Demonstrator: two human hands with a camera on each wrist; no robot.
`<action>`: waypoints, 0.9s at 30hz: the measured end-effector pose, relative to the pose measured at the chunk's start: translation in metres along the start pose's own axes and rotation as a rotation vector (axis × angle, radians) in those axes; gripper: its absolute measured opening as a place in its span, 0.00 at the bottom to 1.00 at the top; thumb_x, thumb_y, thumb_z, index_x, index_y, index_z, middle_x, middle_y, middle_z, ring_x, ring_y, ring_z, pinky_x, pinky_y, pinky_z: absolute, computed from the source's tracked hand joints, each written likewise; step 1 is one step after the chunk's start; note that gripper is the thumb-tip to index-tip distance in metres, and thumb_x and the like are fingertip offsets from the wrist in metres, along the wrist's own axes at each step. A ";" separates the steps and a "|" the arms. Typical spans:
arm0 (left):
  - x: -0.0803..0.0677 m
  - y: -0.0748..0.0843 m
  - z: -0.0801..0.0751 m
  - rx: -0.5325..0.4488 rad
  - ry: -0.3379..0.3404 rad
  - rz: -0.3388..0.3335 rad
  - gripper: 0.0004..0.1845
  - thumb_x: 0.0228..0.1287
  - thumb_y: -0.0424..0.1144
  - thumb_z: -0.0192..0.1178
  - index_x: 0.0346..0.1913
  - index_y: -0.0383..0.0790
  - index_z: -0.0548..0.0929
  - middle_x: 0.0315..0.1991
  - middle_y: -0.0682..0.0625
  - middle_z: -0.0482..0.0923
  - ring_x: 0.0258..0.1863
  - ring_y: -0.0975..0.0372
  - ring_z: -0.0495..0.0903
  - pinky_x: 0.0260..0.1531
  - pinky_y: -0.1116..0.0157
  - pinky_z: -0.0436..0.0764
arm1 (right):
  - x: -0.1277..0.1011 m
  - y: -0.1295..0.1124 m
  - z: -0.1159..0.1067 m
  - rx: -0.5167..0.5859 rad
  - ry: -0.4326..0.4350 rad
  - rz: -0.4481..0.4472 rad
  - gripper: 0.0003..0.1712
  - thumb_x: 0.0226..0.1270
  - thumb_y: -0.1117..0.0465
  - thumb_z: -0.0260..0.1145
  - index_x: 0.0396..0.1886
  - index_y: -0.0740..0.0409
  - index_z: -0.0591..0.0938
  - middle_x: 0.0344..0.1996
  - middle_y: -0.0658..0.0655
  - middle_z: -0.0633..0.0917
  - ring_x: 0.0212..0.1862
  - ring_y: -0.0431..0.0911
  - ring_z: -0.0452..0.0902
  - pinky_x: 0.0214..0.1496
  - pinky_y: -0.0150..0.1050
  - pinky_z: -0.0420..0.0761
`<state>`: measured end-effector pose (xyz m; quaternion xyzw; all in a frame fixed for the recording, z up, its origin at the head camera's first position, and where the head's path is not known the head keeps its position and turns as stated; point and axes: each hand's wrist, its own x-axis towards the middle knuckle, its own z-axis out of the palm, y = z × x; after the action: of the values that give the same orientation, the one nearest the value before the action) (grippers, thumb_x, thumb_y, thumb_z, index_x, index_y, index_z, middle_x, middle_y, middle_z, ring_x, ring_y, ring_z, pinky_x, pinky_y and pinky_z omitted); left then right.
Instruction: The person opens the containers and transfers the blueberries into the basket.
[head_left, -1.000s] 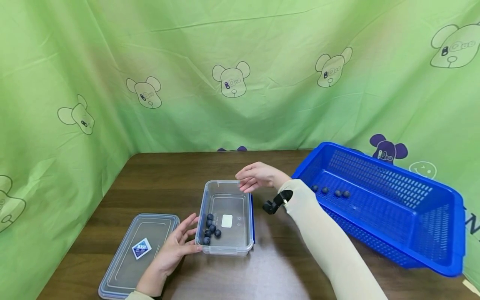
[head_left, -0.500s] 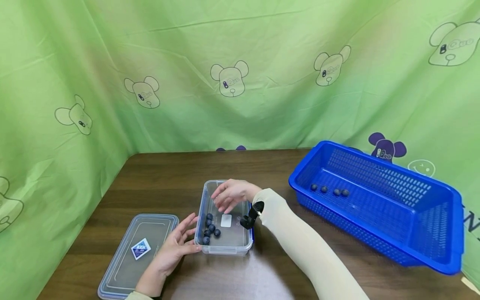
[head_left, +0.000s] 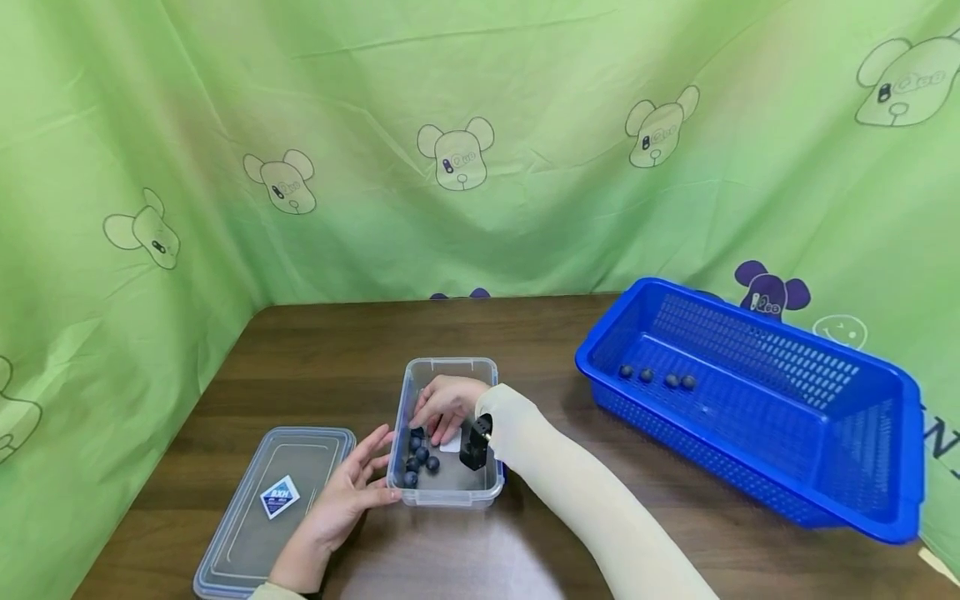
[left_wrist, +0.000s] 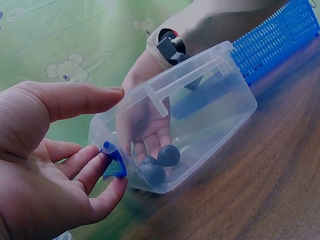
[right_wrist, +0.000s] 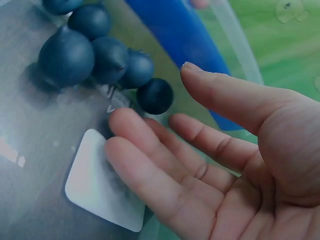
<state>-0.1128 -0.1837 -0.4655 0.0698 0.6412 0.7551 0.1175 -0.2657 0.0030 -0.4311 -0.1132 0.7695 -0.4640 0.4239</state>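
A clear plastic food container (head_left: 461, 500) stands on the table with several blueberries (head_left: 422, 455) gathered along its left side. Inside it is my right hand (head_left: 448, 403), fingertips near those berries; in the right wrist view the fingers are loosely bent with nothing between them, close to the endmost blueberry (right_wrist: 155, 95). My left hand (head_left: 347, 492) rests against the container's left side, thumb by the near corner. The left wrist view shows its fingers touching a blue latch (left_wrist: 115, 162), and its thumb extended at the rim. A white label (right_wrist: 102, 185) lies below the right fingers.
To the left lies the container's clear lid (head_left: 247, 542) with a blue-and-white sticker (head_left: 280, 497). A blue perforated basket (head_left: 750, 467) stands at the right, holding several more blueberries (head_left: 671, 381). A green patterned cloth (head_left: 360, 233) hangs behind the brown table (head_left: 345, 342).
My right hand has moved left and down from beside the container's far right corner into it, reaching the blueberries. My left hand has stayed at the container's side.
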 end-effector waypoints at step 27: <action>0.000 -0.002 -0.001 0.001 -0.024 0.018 0.52 0.50 0.19 0.65 0.76 0.24 0.45 0.75 0.28 0.47 0.58 0.64 0.70 0.55 0.66 0.73 | 0.003 -0.002 0.002 -0.061 -0.031 -0.018 0.10 0.65 0.67 0.69 0.24 0.65 0.81 0.19 0.62 0.84 0.20 0.45 0.82 0.24 0.36 0.83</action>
<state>-0.1129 -0.1844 -0.4678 0.0845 0.6394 0.7550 0.1185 -0.2661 -0.0006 -0.4318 -0.1403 0.7756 -0.4421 0.4280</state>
